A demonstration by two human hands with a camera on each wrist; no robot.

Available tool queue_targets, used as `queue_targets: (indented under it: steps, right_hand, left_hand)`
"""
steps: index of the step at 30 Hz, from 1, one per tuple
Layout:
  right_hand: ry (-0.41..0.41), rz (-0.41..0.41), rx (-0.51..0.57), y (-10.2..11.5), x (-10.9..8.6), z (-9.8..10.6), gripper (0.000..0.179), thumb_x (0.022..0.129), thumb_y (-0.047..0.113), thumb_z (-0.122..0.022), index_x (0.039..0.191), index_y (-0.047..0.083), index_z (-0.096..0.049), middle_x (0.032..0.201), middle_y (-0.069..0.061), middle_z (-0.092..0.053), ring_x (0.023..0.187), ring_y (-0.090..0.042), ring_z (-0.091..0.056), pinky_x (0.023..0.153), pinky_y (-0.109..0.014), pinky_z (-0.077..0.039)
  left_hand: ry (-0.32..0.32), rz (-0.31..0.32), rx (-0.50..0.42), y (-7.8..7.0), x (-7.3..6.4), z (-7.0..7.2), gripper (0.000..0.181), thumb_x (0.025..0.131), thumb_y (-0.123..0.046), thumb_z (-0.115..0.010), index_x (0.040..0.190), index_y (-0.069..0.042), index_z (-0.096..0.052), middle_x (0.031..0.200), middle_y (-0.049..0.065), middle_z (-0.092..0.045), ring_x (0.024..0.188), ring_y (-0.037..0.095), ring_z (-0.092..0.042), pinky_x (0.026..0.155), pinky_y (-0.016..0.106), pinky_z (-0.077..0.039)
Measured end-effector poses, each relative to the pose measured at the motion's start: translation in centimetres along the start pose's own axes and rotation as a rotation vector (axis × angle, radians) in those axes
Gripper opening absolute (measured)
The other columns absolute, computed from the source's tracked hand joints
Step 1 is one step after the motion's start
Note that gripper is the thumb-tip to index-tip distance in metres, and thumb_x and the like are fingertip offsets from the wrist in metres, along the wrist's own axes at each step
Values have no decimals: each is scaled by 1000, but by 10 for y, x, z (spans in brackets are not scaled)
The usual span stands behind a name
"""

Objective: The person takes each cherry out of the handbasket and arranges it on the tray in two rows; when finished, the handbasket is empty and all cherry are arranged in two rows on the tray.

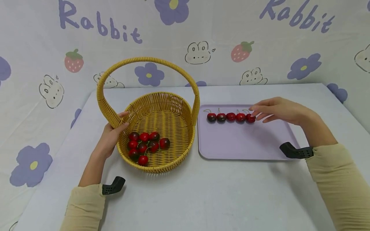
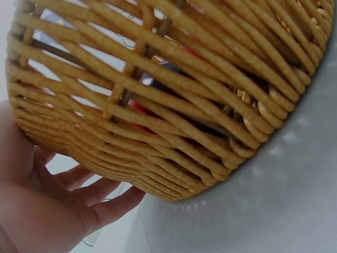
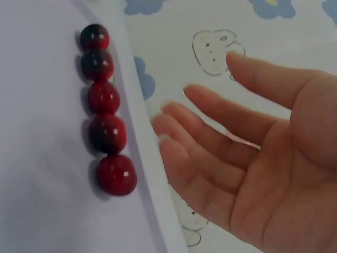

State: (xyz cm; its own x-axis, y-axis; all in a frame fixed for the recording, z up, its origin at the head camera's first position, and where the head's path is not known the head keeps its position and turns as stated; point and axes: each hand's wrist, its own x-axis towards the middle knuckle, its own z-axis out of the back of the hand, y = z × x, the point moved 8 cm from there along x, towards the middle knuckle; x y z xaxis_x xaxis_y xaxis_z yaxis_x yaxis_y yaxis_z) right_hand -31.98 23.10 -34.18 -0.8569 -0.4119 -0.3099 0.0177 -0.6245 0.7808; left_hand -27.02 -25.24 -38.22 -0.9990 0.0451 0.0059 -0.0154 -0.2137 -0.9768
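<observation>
A yellow wicker basket [image 1: 176, 138] with a tall arched handle stands on the left of the table. My left hand [image 1: 110, 136] grips its left side at the foot of the handle, thumb over the rim and fingers along the outer weave. Several dark red cherries [image 1: 144, 137] lie in the basket's near left part. On a lilac tray [image 1: 231, 146], several more cherries [image 3: 104, 98] form a row along the far edge. Over the row's right end hovers my right hand [image 1: 278, 109], its fingers loosely extended and nothing held.
A white tabletop [image 1: 185, 199] carries the basket and tray side by side. Behind it hangs a white cloth [image 1: 219, 73] printed with rabbits, flowers and strawberries. The basket handle rises high above the rim.
</observation>
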Motion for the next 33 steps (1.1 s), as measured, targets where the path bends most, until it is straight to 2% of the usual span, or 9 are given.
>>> queue_targets:
  steps: [7, 11, 17, 22, 28, 33]
  right_hand:
    - [206, 102, 115, 26, 1, -34, 46, 100, 23, -51, 136, -6, -44, 122, -21, -55, 110, -31, -55, 89, -34, -48]
    - [295, 150, 189, 41, 2, -53, 41, 100, 17, -49, 134, -7, -45, 117, -18, -57, 109, -35, -54, 91, -37, -47]
    - [389, 235, 178, 68, 3, -77, 36, 99, 18, -52, 131, 0, -50, 119, -19, -56, 112, -43, -51, 93, -40, -45]
    - [461, 304, 146, 89, 7, -99, 36, 98, 17, -54, 131, 5, -51, 121, -20, -54, 113, -44, -50, 95, -41, -43]
    - [512, 330, 152, 109, 11, -125, 40, 92, 14, -64, 130, 6, -54, 121, -17, -55, 115, -36, -52, 96, -41, -42]
    - [562, 393, 159, 128, 13, -143, 42, 90, 14, -67, 129, 5, -54, 126, -16, -54, 116, -29, -52, 96, -41, -42]
  left_hand:
    - [1, 2, 0, 0, -1, 0, 48, 101, -16, -45, 148, -9, -33, 152, 15, -25, 137, 32, -26, 108, 53, -19]
    - [1, 4, 4, 0, -1, -1, 48, 101, -15, -45, 148, -9, -33, 152, 15, -26, 136, 32, -27, 108, 53, -19]
    - [-4, 5, 7, -2, -2, -1, 48, 102, -15, -44, 148, -9, -34, 151, 16, -27, 136, 33, -28, 108, 53, -19]
    - [-7, 4, 1, -2, -2, 0, 48, 101, -15, -45, 147, -9, -34, 152, 15, -26, 137, 32, -27, 109, 52, -19]
    - [-5, 4, -6, -2, -2, 0, 47, 101, -14, -45, 147, -9, -34, 153, 13, -25, 138, 30, -25, 109, 51, -18]
    - [-7, 5, 0, -2, -2, -1, 47, 101, -14, -44, 147, -9, -34, 151, 15, -27, 137, 32, -27, 109, 51, -19]
